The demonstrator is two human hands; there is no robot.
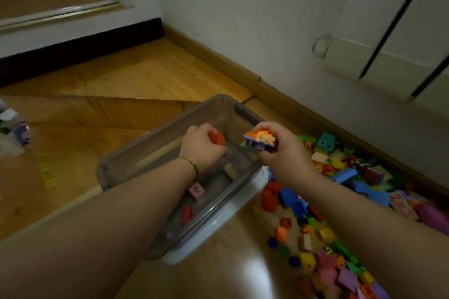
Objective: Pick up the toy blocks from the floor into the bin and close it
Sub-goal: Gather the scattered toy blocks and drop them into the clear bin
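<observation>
Both hands hover above the clear bin: the left hand curls round a red block, and the right hand grips an orange-and-purple clump. More toy blocks lie heaped on the floor just right of the bin, and a few lie inside it.

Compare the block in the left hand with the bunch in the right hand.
Count: the left hand grips one red block; the right hand grips a bunch of several pieces.
Colour: the red block is plain; the bunch is mainly orange and purple, with a pale pattern.
Exposure: the red block is half hidden in the fist; the bunch sticks out past the fingers.
Shared: both are held over the open bin.
</observation>
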